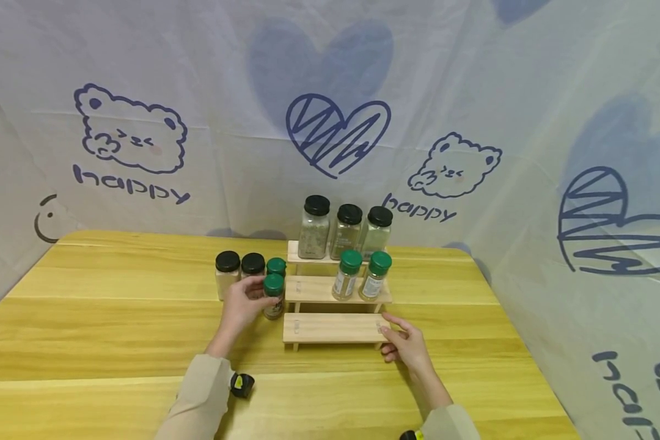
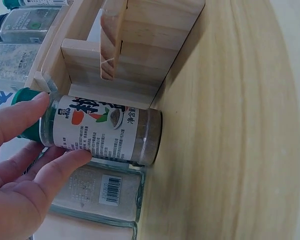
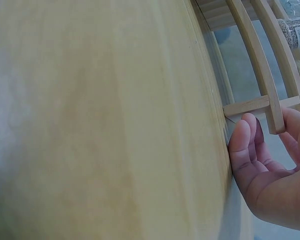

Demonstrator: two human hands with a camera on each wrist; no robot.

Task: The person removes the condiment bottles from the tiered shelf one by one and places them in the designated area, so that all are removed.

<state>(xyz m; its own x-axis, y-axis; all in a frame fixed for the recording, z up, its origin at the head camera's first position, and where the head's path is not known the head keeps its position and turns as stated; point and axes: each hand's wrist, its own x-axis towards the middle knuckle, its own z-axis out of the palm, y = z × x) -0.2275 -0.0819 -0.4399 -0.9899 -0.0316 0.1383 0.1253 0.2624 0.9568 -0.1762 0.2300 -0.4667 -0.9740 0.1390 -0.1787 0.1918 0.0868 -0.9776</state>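
My left hand (image 1: 243,304) pinches a green-capped spice jar (image 2: 102,130) at its cap and upper side, with a brown powder showing below the label. The jar stands upright at the left side of a three-step wooden rack (image 1: 335,328). At the other end of the rack, my right hand (image 1: 410,348) grips the right end of the lowest step. Its thumb is over the board and its fingers curl underneath, close to the leg (image 3: 247,106). Another green-capped jar (image 1: 277,266) stands just behind the held one.
Two black-capped jars (image 1: 228,275) stand left of the rack. Three tall black-capped jars (image 1: 315,235) fill the top step. Two green-capped jars (image 1: 373,284) sit at the right of the middle step. Behind the wooden table (image 1: 115,342) hangs a printed cloth (image 1: 242,153).
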